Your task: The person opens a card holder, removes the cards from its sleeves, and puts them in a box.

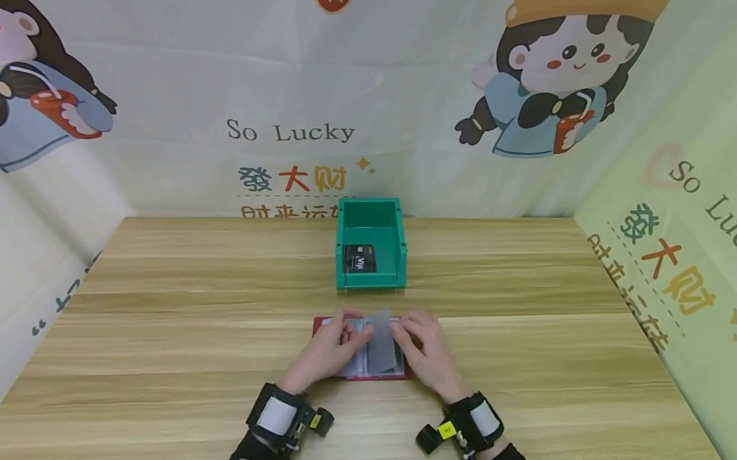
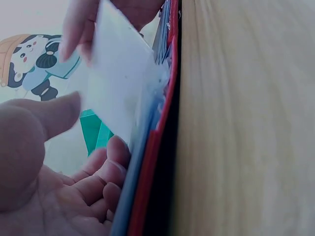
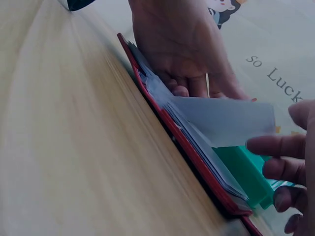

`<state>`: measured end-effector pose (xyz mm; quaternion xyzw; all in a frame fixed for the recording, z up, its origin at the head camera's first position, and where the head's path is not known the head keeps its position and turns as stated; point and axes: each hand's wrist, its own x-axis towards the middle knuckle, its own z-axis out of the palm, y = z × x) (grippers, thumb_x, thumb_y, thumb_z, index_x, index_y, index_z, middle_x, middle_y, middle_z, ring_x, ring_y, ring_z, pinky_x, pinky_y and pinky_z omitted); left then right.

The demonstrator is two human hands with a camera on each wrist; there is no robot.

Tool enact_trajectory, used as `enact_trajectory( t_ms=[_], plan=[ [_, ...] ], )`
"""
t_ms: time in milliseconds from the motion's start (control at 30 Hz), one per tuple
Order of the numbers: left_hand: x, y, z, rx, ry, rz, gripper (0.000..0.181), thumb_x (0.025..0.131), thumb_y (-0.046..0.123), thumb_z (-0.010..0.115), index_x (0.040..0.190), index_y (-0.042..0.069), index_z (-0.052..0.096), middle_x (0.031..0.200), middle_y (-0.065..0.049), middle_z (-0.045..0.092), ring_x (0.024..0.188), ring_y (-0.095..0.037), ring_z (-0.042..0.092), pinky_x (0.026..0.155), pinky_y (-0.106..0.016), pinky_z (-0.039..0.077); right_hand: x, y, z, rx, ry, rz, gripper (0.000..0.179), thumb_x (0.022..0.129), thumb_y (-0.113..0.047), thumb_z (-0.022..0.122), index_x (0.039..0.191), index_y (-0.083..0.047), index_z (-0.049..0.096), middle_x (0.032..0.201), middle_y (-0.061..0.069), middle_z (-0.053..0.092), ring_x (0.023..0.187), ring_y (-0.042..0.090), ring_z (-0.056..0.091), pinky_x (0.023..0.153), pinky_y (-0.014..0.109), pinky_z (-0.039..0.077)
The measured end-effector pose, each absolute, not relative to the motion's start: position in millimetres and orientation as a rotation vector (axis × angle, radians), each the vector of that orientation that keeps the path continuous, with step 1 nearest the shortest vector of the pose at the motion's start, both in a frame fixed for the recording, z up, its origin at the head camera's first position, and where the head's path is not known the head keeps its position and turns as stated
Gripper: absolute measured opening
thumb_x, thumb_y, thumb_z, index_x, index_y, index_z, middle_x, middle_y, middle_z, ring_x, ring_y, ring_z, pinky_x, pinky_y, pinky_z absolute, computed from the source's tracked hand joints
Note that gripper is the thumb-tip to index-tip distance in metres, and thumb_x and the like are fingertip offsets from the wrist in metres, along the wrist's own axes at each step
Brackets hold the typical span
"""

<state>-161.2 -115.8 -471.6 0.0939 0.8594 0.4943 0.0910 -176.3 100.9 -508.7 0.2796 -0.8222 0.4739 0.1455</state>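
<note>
A red card holder (image 1: 361, 378) lies spread on the table with its clear plastic sleeves showing. One translucent sleeve (image 3: 231, 120) stands up from the pages between the two hands. My left hand (image 1: 334, 346) is over the left-hand pages, its fingers bent at the holder and its thumb extended toward the raised sleeve. On the other side, my right hand (image 1: 426, 348) is at the sleeve's free edge, fingertips (image 3: 258, 145) right beside it and thumb apart from them. In the left wrist view the sleeve (image 2: 120, 73) rises above the red cover (image 2: 147, 182).
Behind the holder stands a green bin (image 1: 371, 280) with a black card (image 1: 360, 259) marked "Vip" inside. The wooden table (image 1: 215, 298) meets a printed cloth (image 1: 181, 109) at the back and sides. Each wrist carries a strapped camera.
</note>
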Motion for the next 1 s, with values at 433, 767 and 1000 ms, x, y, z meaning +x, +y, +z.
enact_trajectory(
  t_ms=[433,767,1000],
  plan=[
    [-159.5,-111.1,-464.8,0.203,2.675,1.380,0.041,0.105,0.048,0.060,0.094,0.012,0.077,0.084,0.000,0.065,0.080,-0.014,0.056,0.070,-0.028,0.043,-174.1,99.1,-510.5,1.046,-2.363,1.465,0.032,0.110,-0.016,0.052,0.105,-0.005,0.081,0.100,0.005,0.066,0.100,0.017,0.055,0.088,0.033,0.042],
    [-160.1,-120.5,-461.7,0.163,2.834,1.365,0.023,0.097,0.017,0.071,0.076,0.009,0.069,0.067,0.003,0.056,0.060,-0.010,0.048,0.055,-0.023,0.035,-173.0,97.3,-509.8,1.087,-2.404,1.338,0.022,0.104,-0.013,0.062,0.111,-0.008,0.082,0.100,0.001,0.062,0.100,0.016,0.052,0.091,0.036,0.040],
    [-159.9,-133.3,-460.0,0.080,2.859,1.275,0.023,0.095,0.014,0.075,0.074,0.006,0.070,0.065,0.002,0.054,0.060,-0.011,0.048,0.054,-0.024,0.035,-175.7,100.3,-509.9,0.822,-2.476,1.042,0.022,0.092,-0.008,0.076,0.114,-0.006,0.080,0.099,0.004,0.068,0.096,0.021,0.058,0.084,0.037,0.038]
  ],
)
